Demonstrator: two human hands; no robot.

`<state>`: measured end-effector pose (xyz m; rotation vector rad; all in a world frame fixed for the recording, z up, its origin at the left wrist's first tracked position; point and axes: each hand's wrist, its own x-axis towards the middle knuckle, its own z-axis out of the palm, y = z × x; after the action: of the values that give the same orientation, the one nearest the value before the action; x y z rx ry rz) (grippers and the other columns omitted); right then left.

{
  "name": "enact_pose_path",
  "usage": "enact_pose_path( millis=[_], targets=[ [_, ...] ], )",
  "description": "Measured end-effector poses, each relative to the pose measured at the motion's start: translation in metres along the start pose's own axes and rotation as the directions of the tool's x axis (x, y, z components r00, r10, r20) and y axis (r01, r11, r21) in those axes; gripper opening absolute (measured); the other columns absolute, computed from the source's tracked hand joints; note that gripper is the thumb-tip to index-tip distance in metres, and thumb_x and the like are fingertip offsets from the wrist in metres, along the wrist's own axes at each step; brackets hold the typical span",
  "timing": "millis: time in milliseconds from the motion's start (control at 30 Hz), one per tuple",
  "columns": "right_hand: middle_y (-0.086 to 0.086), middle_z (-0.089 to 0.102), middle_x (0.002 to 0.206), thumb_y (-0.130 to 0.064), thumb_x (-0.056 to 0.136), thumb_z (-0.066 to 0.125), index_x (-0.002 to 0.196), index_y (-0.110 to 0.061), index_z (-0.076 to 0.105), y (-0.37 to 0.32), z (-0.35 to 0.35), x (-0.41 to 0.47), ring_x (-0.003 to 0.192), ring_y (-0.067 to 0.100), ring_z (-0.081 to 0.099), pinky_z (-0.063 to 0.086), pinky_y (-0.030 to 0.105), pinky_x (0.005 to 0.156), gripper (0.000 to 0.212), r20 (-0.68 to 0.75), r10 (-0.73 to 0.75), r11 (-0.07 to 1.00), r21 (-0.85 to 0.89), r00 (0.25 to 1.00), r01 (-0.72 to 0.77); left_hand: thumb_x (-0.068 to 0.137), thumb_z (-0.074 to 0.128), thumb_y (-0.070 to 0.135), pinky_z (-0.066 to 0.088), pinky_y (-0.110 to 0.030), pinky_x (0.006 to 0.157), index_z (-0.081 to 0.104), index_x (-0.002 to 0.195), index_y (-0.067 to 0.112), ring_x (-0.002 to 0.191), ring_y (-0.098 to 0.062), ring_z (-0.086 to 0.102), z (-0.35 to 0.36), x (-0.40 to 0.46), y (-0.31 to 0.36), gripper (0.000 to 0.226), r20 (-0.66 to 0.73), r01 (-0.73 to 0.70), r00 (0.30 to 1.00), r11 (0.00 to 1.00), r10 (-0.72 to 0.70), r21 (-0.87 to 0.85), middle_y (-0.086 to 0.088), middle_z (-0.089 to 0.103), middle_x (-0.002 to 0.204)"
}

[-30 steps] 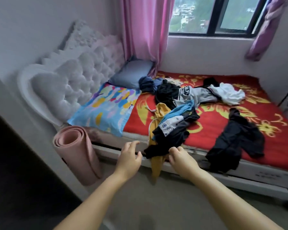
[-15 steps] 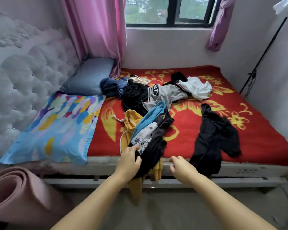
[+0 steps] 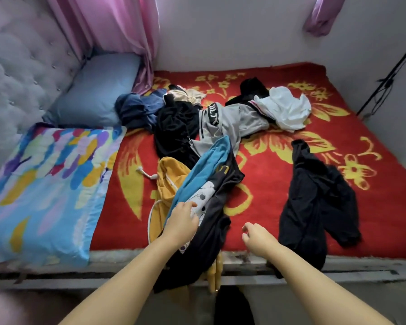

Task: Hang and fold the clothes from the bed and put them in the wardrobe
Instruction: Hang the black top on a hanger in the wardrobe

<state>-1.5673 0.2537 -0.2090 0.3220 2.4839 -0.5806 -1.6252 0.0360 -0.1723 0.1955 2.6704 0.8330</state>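
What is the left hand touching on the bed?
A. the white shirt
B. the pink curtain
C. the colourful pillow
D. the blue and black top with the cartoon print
D: the left hand rests on the blue and black top with the cartoon print at the near edge of the bed, while the right hand hovers beside it and holds nothing.

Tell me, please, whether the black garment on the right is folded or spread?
Neither: the black garment lies crumpled and unfolded, its lower end hanging over the bed edge.
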Motion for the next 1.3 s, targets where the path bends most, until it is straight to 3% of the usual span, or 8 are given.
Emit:
enact_pose_path(
  millis=[267,500,667,767,867,1067,1200,1300],
  targets=[
    [0.014,0.058,0.125,-0.018,0.096,0.036,0.123,-0.005,0.052,0.038,-0.052,0.176,0.115,0.030,0.053,0.042,0.032,0.088,0.034,0.127,0.042,0.999,-0.023,0.991,-0.040,0.094,0.044,0.020,0.040,-0.041,0.098,0.046,0.132,0.015,0.118,-0.022,0.046,0.055,0.161,0.016,0.038,0.071,0.184,0.981,0.983,-0.183,-0.003,-0.005,0.045,0.130],
    [0.019,0.057,0.124,-0.028,0.095,0.046,0.126,-0.005,0.046,0.047,-0.039,0.306,0.109,0.037,0.057,0.047,0.036,0.090,0.039,0.131,0.205,0.910,0.338,0.970,-0.238,0.096,0.042,0.030,0.019,-0.039,0.115,0.035,0.141,0.021,0.143,-0.020,0.017,0.101,0.246,-0.030,0.046,0.005,0.175,0.982,0.916,-0.190,0.361,-0.005,0.020,0.154],
    [0.008,0.058,0.097,-0.042,0.087,0.060,0.111,-0.009,0.048,0.027,-0.011,0.356,0.088,0.028,0.060,0.052,0.050,0.089,0.043,0.264,0.405,0.458,0.770,0.875,-0.444,0.082,0.067,0.035,0.028,-0.054,0.110,0.051,0.134,0.015,0.139,-0.027,0.034,0.138,0.257,-0.068,0.058,0.038,0.175,0.975,0.856,-0.221,0.486,-0.014,0.039,0.147],
    [0.013,0.056,0.110,-0.021,0.092,0.056,0.121,-0.011,0.045,0.020,-0.002,0.363,0.082,0.024,0.057,0.053,0.035,0.074,0.032,0.331,0.419,0.220,0.867,0.845,-0.448,0.056,0.087,0.032,0.047,-0.056,0.090,0.069,0.111,0.012,0.114,-0.031,0.061,0.149,0.256,-0.082,0.062,0.009,0.112,0.991,0.855,-0.135,0.507,-0.016,0.063,0.122],
    [0.012,0.059,0.092,-0.007,0.092,0.044,0.089,-0.014,0.050,0.023,-0.007,0.357,0.067,0.019,0.052,0.048,0.025,0.054,0.011,0.345,0.447,0.034,0.915,0.825,-0.401,0.061,0.085,0.034,0.047,-0.054,0.091,0.068,0.113,0.013,0.115,-0.030,0.060,0.151,0.254,-0.089,0.059,-0.022,0.075,0.997,0.853,-0.074,0.517,-0.015,0.063,0.123],
    [0.011,0.060,0.067,-0.009,0.086,0.037,0.073,-0.012,0.051,0.005,-0.066,0.300,0.061,0.025,0.059,0.054,0.032,0.061,0.019,0.364,0.261,-0.366,0.894,0.894,-0.258,0.101,0.030,0.041,-0.001,-0.046,0.117,0.016,0.151,0.021,0.147,-0.017,-0.003,0.127,0.243,-0.071,0.056,0.200,0.105,0.955,0.883,-0.217,0.457,-0.003,0.004,0.160],
    [0.011,0.071,0.081,-0.025,0.094,0.048,0.102,-0.006,0.063,-0.019,-0.116,0.253,0.068,0.021,0.068,0.060,0.031,0.063,0.025,0.160,0.060,-0.349,0.928,0.985,-0.130,0.101,0.026,0.045,0.002,-0.051,0.116,0.019,0.150,0.022,0.147,-0.017,-0.005,0.109,0.225,-0.063,0.055,0.354,0.112,0.894,0.903,-0.274,0.415,-0.002,0.000,0.160],
    [0.011,0.072,0.094,-0.024,0.094,0.052,0.122,-0.006,0.059,-0.040,-0.158,0.209,0.074,0.020,0.070,0.059,0.028,0.067,0.034,0.037,-0.048,-0.111,0.993,0.998,-0.043,0.099,0.033,0.046,0.027,-0.045,0.108,0.042,0.130,0.018,0.139,-0.023,0.027,0.096,0.199,-0.054,0.043,0.409,0.130,0.880,0.949,-0.243,0.286,-0.008,0.029,0.151]
  ],
)
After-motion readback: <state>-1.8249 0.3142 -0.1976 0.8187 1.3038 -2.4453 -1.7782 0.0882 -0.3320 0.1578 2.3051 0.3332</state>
